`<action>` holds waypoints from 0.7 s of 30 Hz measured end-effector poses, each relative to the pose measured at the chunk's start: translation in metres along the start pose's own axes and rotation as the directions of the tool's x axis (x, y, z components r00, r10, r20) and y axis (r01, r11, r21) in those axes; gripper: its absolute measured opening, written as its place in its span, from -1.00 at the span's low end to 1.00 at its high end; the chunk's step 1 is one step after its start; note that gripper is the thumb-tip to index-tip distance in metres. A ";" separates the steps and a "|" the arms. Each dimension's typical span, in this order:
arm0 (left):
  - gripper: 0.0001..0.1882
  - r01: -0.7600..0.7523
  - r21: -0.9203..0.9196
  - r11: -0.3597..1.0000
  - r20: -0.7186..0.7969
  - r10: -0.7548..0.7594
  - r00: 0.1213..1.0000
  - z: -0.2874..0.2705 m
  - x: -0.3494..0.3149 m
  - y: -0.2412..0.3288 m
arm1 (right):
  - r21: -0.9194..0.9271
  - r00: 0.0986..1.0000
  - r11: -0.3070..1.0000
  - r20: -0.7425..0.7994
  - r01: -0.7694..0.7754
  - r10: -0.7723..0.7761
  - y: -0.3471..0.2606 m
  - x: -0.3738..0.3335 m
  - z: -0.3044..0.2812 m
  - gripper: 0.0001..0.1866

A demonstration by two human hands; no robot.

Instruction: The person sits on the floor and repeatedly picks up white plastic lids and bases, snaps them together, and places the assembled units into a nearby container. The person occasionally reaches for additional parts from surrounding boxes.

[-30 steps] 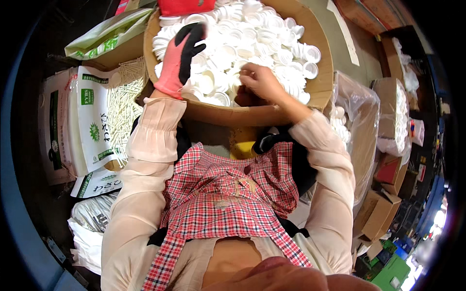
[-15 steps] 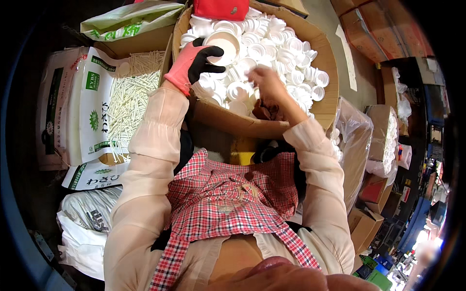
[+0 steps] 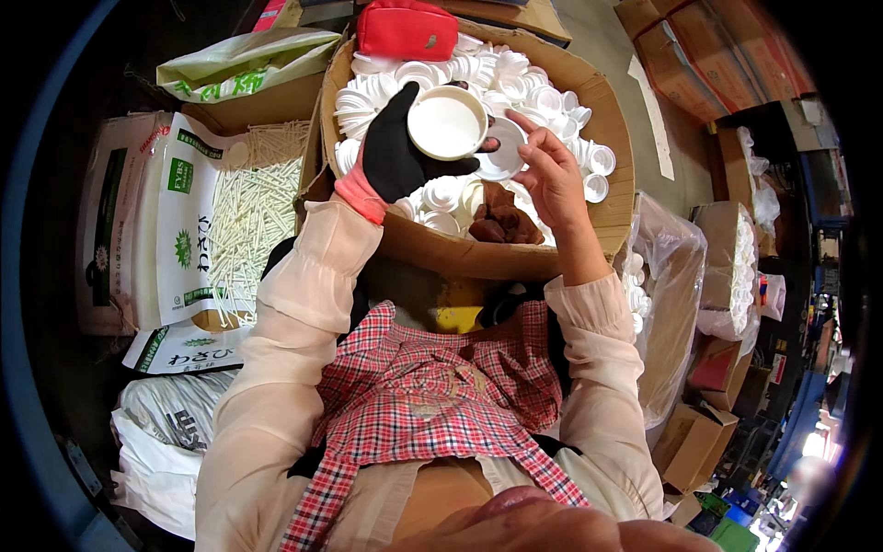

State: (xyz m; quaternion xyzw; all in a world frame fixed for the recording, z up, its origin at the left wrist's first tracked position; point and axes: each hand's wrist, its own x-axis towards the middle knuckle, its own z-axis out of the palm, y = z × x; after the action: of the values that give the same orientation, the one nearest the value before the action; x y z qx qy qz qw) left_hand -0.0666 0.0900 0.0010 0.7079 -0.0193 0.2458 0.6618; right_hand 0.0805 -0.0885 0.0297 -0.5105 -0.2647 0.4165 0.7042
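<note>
My left hand (image 3: 395, 147), in a black and coral glove, is wrapped round a shallow white round container (image 3: 447, 123), whose open side faces me. Close beside it, my bare right hand (image 3: 552, 179) grips a flat white disc, like a lid (image 3: 499, 156), by its right edge. Both hands are over a large cardboard box (image 3: 515, 264) heaped with white plastic caps (image 3: 363, 103). Below the disc, a crumpled brown cloth (image 3: 504, 221) lies on the caps near the box's front wall.
A red pouch (image 3: 405, 29) rests at the box's far edge. To the left, a box lined with printed sheeting holds many thin pale sticks (image 3: 253, 212). White bags (image 3: 166, 432) lie at lower left. On the right stand a plastic-wrapped carton (image 3: 670, 304) and another box of white pieces (image 3: 727, 267).
My left hand has turned and moved right, raising the white round container toward me. My right hand has come up from the caps with the white disc.
</note>
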 end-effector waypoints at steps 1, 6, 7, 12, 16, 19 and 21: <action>-0.31 0.120 -0.129 0.984 -0.042 -0.126 0.991 0.005 0.002 -0.002 | 0.061 0.996 0.998 0.090 0.016 -0.021 -0.001 -0.005 0.001 -0.85; -0.31 0.229 -0.540 0.810 0.022 -0.258 0.966 0.028 0.007 0.015 | -0.089 0.932 0.934 0.147 0.346 -0.331 0.004 -0.014 -0.005 -0.57; -0.33 0.254 -0.821 0.512 0.113 -0.291 0.950 0.030 0.011 0.020 | -0.169 0.950 0.935 0.074 0.311 -0.303 -0.002 -0.017 -0.014 -0.43; -0.43 0.037 -0.957 0.287 -0.004 -0.140 0.990 0.040 0.016 0.002 | -0.424 0.934 0.844 0.275 0.329 -0.227 -0.028 -0.048 -0.003 -0.36; -0.21 0.032 -0.921 0.388 0.013 -0.053 0.999 0.058 0.016 -0.002 | -0.586 0.876 0.684 0.452 0.434 -0.169 -0.024 -0.055 0.008 -0.39; -0.19 0.268 -0.929 0.254 0.229 -0.172 0.958 0.053 0.019 -0.008 | -0.601 0.849 0.665 0.519 0.444 -0.098 -0.036 -0.050 -0.013 -0.39; -0.27 0.357 -0.792 0.494 0.205 -0.336 0.919 0.048 0.016 -0.027 | -0.594 0.865 0.699 0.496 0.398 -0.071 -0.037 -0.049 -0.018 -0.39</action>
State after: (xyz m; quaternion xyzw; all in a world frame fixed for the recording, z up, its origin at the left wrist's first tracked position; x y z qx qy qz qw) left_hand -0.0277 0.0523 -0.0180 0.3135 0.0041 0.0627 0.9475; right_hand 0.0813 -0.1442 0.0606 -0.5856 -0.6132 0.2979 0.4386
